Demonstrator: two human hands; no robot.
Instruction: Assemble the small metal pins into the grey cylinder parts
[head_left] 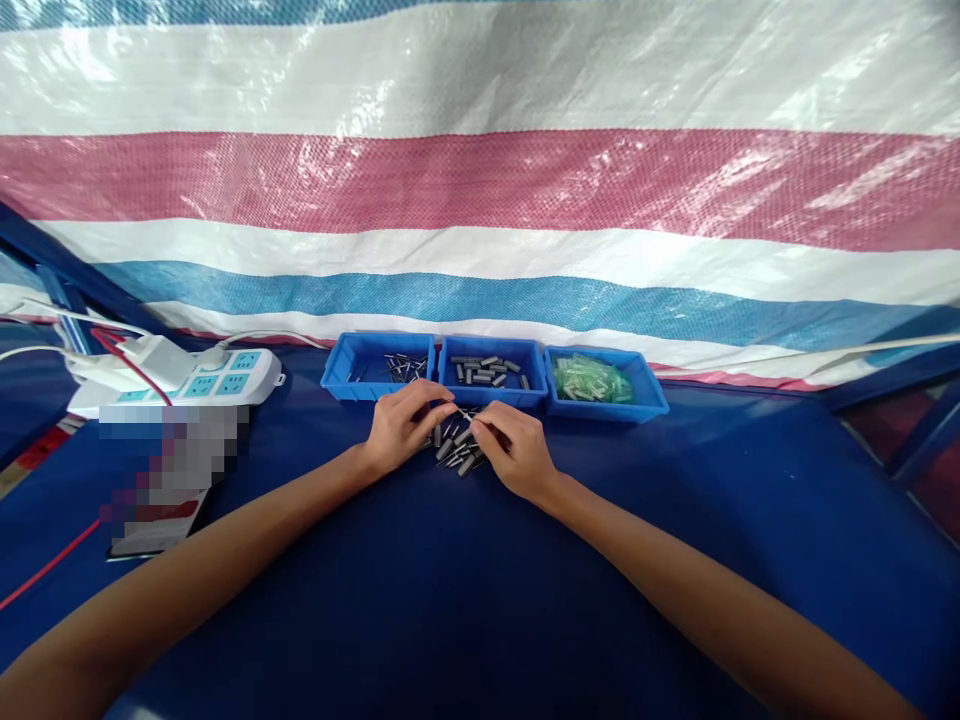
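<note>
Both hands meet above a pile of small dark and metallic parts [459,452] on the blue table. A thin, light-coloured piece [466,414] spans the gap between their fingertips. My left hand [409,425] pinches its left end, and my right hand [516,447] pinches the other end. Just behind the hands stand three blue bins: the left bin [360,391] has thin dark pins, the middle bin [491,394] has short grey cylinders, and the right bin [607,410] has small pieces in green plastic.
A white power strip [259,375] with plugs and cables lies at the left. Near it, a partly blurred phone-like device [161,525] rests on the blue table [450,620]. A red cable [52,565] runs along the left side. Behind the bins hangs a striped sheet [480,180].
</note>
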